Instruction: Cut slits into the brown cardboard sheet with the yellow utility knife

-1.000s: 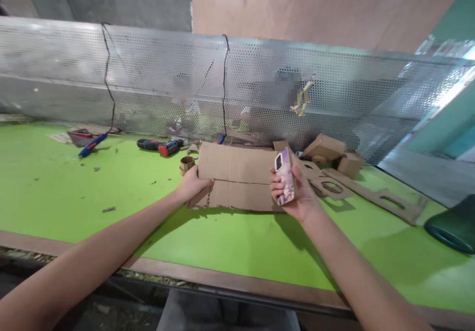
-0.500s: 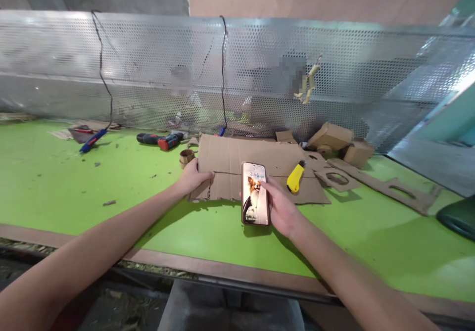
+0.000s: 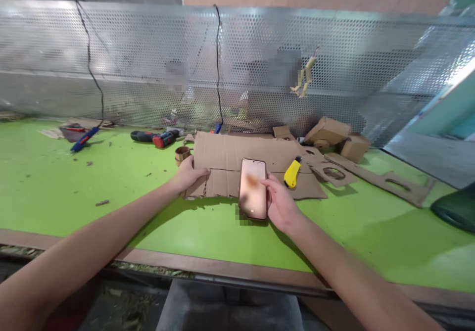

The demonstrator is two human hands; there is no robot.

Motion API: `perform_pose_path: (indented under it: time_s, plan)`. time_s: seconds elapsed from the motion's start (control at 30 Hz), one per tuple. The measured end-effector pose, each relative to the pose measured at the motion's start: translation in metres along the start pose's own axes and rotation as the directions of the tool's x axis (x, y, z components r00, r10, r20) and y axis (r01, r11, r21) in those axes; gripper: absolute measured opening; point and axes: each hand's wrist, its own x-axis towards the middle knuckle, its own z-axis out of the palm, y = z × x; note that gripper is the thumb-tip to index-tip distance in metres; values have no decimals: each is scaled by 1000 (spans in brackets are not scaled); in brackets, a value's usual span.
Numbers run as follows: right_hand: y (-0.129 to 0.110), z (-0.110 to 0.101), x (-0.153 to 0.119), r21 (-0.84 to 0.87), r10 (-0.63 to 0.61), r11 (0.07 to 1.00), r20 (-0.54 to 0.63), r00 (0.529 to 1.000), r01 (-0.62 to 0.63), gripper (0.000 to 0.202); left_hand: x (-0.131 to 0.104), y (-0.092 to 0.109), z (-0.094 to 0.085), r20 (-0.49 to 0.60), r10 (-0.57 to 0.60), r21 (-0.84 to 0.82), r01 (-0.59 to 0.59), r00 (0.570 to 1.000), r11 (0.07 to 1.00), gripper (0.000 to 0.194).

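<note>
My right hand (image 3: 281, 203) is closed around a smartphone (image 3: 253, 192), held upright above the near edge of a cardboard sheet (image 3: 230, 152). The phone's screen is lit and shows a blurred, pinkish picture. At the sheet's left end, my left hand (image 3: 188, 176) grips the edge, thumb on top and the other fingers partly hidden. A yellow box cutter (image 3: 292, 173) lies on the sheet, right of the phone. Just behind my left hand stands a small ring of rolled cardboard (image 3: 182, 155).
A cordless drill (image 3: 158, 137) and a blue glue gun (image 3: 84, 139) lie at the back left. Cardboard boxes (image 3: 328, 132) and cut pieces with holes (image 3: 397, 185) lie to the right, near a dark green object (image 3: 454, 210). A perforated metal panel (image 3: 148, 49) closes off the back.
The phone's screen has gone from a lock screen with a clock and a dog picture to a blurred view. Both hands keep their hold; the whole view has shifted slightly.
</note>
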Motion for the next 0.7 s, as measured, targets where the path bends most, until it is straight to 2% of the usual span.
perform_pose_path:
  time_s: [0.17, 0.43, 0.53, 0.7]
  plan:
    - [3, -3, 2, 1, -7, 1000, 40, 999, 7, 44, -1, -1, 0, 49, -32, -107, 37, 998, 994, 51]
    - [7, -4, 0, -95, -36, 994, 127, 991, 49, 77, -5, 4, -1, 51, -11, -102, 16, 999, 995, 54]
    - [6, -2, -4, -111, -31, 993, 145, 989, 48, 79, -4, 1, 1, 40, 15, -96, -11, 999, 995, 53]
    - [5, 2, -8, -98, 1, 995, 103, 995, 9, 77, -2, -2, 1, 31, 23, -75, -21, 999, 997, 51]
